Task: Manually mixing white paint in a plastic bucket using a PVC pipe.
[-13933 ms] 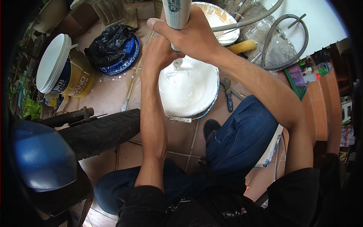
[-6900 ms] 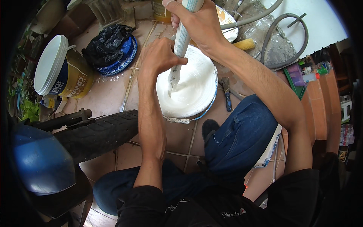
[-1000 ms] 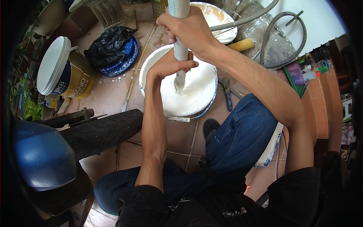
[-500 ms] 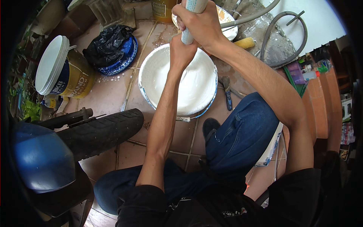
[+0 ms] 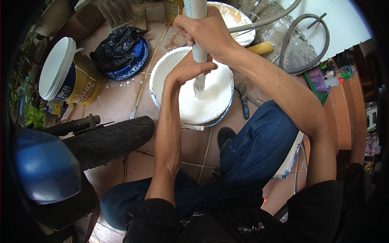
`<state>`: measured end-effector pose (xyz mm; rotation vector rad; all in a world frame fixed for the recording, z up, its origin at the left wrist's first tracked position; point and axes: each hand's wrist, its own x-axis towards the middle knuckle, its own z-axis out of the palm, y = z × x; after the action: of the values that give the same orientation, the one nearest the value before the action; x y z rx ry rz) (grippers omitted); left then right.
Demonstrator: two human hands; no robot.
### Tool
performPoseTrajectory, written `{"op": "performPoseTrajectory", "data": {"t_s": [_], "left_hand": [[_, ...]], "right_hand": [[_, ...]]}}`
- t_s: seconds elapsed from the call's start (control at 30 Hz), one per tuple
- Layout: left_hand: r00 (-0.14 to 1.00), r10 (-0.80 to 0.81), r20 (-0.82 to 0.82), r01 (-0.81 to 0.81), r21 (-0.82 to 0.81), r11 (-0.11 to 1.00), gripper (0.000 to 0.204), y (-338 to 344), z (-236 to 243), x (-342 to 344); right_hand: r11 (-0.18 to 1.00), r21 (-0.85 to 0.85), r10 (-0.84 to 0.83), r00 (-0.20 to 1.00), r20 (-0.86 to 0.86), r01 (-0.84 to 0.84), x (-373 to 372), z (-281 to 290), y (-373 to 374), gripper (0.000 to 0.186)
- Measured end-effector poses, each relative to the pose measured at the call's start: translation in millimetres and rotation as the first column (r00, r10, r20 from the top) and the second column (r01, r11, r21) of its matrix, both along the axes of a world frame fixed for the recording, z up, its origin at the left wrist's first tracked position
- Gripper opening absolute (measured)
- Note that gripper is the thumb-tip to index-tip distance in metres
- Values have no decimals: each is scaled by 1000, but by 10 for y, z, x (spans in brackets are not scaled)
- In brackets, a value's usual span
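Observation:
A white plastic pipe [image 5: 199, 54] stands nearly upright in a bucket [image 5: 155, 90] of thick white paint [image 5: 214, 97]. Its lower end is coated and dips into the paint. My right hand [image 5: 207, 32] is wrapped round the upper part of the pipe. Lower down, just over the bucket's mouth, my left hand [image 5: 187, 69] holds the same pipe, its thumb crossing in front and its other fingers mostly hidden behind. The bucket's rim is smeared with white and blue.
A scraper [image 5: 243, 100] lies right of the bucket, near a paint roller [image 5: 261, 48] and a paint-stained basin [image 5: 246, 20]. At left are a lidded pail [image 5: 83, 83], a black plastic bag [image 5: 113, 50] on a blue lid [image 5: 137, 60], and a tyre [image 5: 113, 139]. A grey hose [image 5: 279, 16] curves behind.
Both hands and the pipe have shifted left. My left hand has come lower, its thumb now stretched across the pipe. The pipe's coated lower end now shows in the paint.

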<state>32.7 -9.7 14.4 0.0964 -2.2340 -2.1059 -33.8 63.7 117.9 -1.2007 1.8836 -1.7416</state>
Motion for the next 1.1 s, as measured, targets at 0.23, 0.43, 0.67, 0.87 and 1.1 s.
{"op": "performPoseTrajectory", "data": {"t_s": [0.23, 0.43, 0.67, 0.87, 1.1], "left_hand": [[996, -44, 76, 48, -43, 998, 22, -101, 104, 28], [1000, -9, 15, 9, 15, 1000, 22, 39, -47, -103], [975, 200, -101, -198, 31, 980, 19, 236, -105, -279], [867, 433, -245, -429, 72, 900, 29, 319, -75, -375], [746, 542, -387, -570, 48, 820, 27, 109, -131, -425]], "right_hand": [[994, -102, 45, 982, 184, -26, -68, 53, 54, 25], [995, -29, -96, 994, 44, 97, -24, 154, 102, 25], [981, -4, -193, 981, 26, 193, -13, 270, 97, 25], [988, -83, -147, 972, -182, 134, -78, 170, 95, 26], [988, -152, -65, 980, -187, 36, 31, 175, 61, 25]]}}
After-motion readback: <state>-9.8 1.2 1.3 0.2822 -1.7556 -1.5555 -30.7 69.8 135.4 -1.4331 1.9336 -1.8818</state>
